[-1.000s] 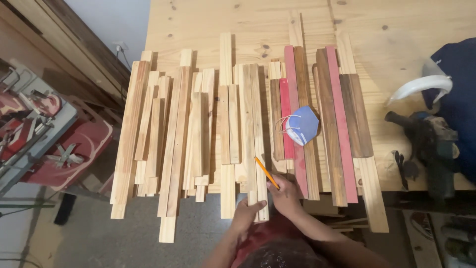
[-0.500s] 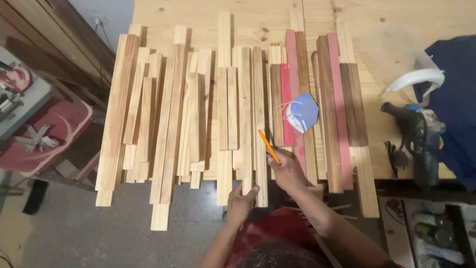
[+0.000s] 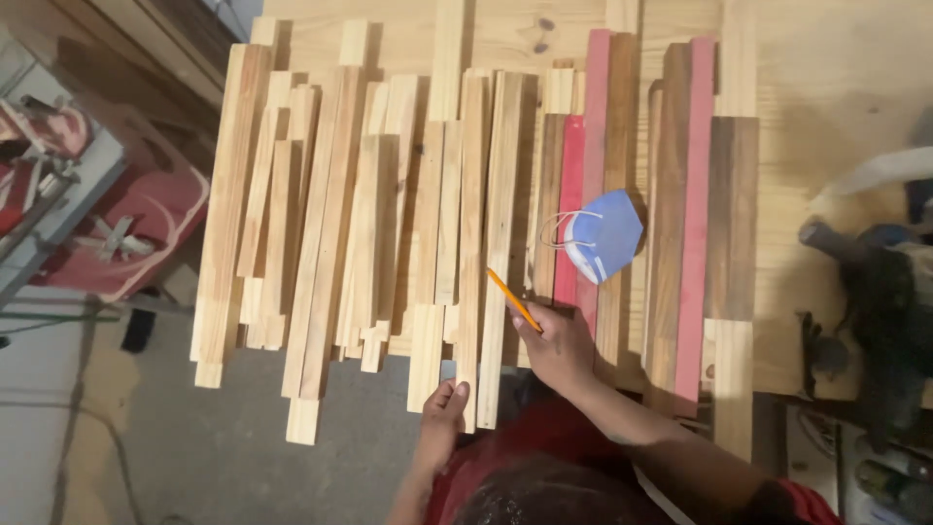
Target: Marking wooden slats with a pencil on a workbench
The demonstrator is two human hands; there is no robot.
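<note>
Two hands are at the near ends of the pine strips: the left hand (image 3: 442, 413) has its fingers curled against the end of a long pale strip (image 3: 468, 253), while a yellow pencil (image 3: 513, 300) is pinched in the right hand (image 3: 559, 342). Marking seems in hand; steady alignment is called for. No containers are seen on the tabletop (image 3: 826, 87), only a blue dust mask (image 3: 604, 236)

Wood strips (image 3: 389, 214) lie side by side across most of the tabletop (image 3: 836, 87), overhanging its near edge, so little bare surface is left among them. A blue mask (image 3: 607, 238) sits on the dark and red strips (image 3: 680, 224), and a power tool (image 3: 889, 301) blocks the right edge. Bare tabletop shows at the far right, between those strips and the tool; the floor (image 3: 175, 447) under the overhang at the left is open.
</note>
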